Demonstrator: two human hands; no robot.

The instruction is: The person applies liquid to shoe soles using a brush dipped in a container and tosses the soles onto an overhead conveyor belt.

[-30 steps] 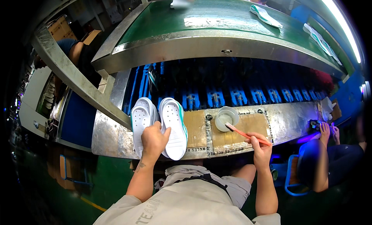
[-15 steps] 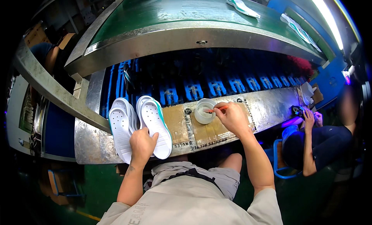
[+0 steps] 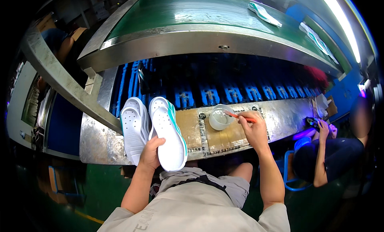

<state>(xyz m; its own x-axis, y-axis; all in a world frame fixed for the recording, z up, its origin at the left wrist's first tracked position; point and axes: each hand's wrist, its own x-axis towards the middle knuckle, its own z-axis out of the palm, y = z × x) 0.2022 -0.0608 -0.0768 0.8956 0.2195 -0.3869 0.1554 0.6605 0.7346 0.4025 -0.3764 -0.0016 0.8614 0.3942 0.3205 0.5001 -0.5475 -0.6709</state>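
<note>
Right now, your left hand (image 3: 150, 155) is grasping a white sole (image 3: 171, 140) with a teal edge by its left side near the lower end, the thumb lying at its rim; the sole's perforated part points away from you, and its lower end reaches past the near edge of the metal ledge (image 3: 285, 117). Just left of it, further white soles (image 3: 134, 130) lie one over another, also with small holes at the far end. Your right hand (image 3: 255, 130) is clasping an orange-red brush (image 3: 242, 118) between thumb and fingers, with its lower end inside a translucent cup (image 3: 221, 123); the bristles are too small to make out. The cup is on a taped piece of cardboard (image 3: 224, 142) on the ledge, to the right of the sole and well apart from it. Behind the ledge runs a row of blue fixtures (image 3: 232, 94), and above them a green conveyor belt (image 3: 192, 17) carries a white-and-teal piece (image 3: 265, 15) toward its right side. At your right, a co-worker (image 3: 318, 163) sits near the ledge.
</note>
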